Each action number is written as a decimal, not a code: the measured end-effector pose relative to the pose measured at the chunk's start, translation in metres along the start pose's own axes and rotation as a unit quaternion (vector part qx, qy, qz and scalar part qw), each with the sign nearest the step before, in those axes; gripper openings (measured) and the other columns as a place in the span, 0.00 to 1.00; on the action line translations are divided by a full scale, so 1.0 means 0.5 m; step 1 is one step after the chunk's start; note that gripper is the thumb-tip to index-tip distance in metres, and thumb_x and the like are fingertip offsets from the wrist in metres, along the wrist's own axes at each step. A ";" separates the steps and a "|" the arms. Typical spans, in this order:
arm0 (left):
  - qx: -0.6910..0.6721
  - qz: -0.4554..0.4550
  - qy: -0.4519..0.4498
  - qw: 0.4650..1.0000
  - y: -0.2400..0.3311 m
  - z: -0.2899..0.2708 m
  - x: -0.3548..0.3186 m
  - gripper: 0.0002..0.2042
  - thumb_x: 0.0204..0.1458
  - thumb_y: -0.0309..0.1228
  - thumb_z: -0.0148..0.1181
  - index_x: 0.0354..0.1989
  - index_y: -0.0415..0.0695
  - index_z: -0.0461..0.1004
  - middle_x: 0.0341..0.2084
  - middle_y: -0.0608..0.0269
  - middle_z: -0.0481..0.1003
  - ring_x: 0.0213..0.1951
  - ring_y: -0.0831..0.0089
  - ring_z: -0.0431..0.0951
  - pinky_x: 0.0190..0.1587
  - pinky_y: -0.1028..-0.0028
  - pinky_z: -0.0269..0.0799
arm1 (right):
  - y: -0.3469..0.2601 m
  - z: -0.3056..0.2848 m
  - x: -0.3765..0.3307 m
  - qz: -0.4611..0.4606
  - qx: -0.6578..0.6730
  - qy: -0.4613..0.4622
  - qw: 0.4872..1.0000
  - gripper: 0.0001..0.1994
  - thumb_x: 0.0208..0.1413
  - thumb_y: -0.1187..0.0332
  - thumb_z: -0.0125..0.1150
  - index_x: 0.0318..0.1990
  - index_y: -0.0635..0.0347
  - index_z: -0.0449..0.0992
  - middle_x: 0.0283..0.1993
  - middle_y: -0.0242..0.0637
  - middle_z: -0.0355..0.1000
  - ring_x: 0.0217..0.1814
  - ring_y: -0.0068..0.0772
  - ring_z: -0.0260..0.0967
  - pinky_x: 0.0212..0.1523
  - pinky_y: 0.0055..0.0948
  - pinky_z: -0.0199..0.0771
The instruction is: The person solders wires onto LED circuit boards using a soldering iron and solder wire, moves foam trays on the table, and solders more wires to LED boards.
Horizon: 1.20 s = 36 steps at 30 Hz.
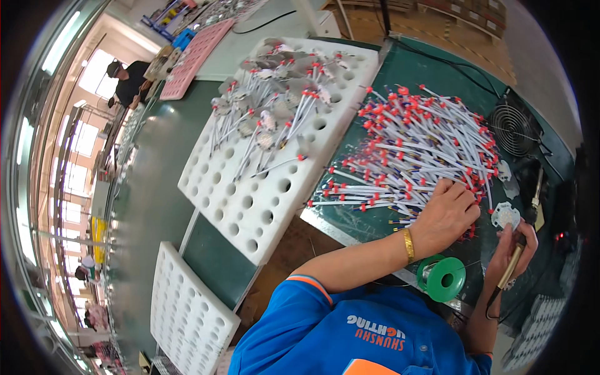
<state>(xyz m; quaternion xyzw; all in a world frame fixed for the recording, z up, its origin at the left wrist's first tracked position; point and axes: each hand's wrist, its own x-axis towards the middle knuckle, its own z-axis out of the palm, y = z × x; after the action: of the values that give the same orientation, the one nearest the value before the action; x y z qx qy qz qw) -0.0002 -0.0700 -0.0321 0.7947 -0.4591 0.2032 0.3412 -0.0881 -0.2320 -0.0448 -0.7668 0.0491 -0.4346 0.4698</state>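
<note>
My left hand (445, 214), a gold band on its wrist, rests on a large pile of white-sleeved wires (406, 150) with red collars. Its fingers are bent together at the pile's near right edge, and what they pinch is hidden. Between the fingers and thumb of my right hand (517, 245) is a small round white board (505, 215) with a scalloped rim. The same hand also grips a soldering iron (514, 262), its handle toward me and its metal end pointing away. A green solder spool (445, 279) stands near my left forearm.
Left of the wires, a white foam tray (247, 201) with holes bears boards with wires attached (265, 119). Another holed tray (187, 312) lies nearer. A black fan (515, 128) stands at the right. Stacked boards (537, 331) are at lower right. A person (131, 81) works far left.
</note>
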 end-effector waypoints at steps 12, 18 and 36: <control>0.030 -0.007 -0.021 0.999 0.021 0.006 -0.010 0.05 0.40 0.31 0.52 0.19 0.44 0.71 0.24 0.63 0.67 0.35 0.68 0.65 0.39 0.69 0.58 | 0.027 -0.017 0.003 -0.030 -0.118 0.016 0.992 0.14 0.52 0.80 0.56 0.47 0.68 0.64 0.45 0.45 0.65 0.35 0.27 0.66 0.32 0.21 0.71; 0.045 -0.008 0.008 0.999 0.024 0.024 -0.023 0.07 0.40 0.32 0.52 0.18 0.43 0.73 0.23 0.64 0.68 0.37 0.68 0.66 0.40 0.69 0.58 | 0.024 -0.017 0.004 -0.047 -0.131 0.014 0.990 0.14 0.53 0.78 0.56 0.46 0.69 0.65 0.44 0.43 0.66 0.34 0.26 0.65 0.31 0.21 0.70; -0.160 -0.026 0.114 0.980 0.011 -0.027 0.010 0.04 0.41 0.26 0.59 0.24 0.43 0.69 0.22 0.61 0.68 0.28 0.66 0.71 0.31 0.68 0.64 | 0.019 -0.014 0.005 -0.041 -0.107 0.036 0.993 0.13 0.52 0.81 0.55 0.45 0.68 0.65 0.45 0.42 0.65 0.37 0.26 0.66 0.31 0.20 0.71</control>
<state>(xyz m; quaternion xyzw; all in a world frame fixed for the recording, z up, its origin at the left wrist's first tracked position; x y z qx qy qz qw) -0.0025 -0.0649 -0.0175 0.7134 -0.4226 0.2073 0.5192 -0.0885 -0.2432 -0.0492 -0.7979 0.0805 -0.4733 0.3645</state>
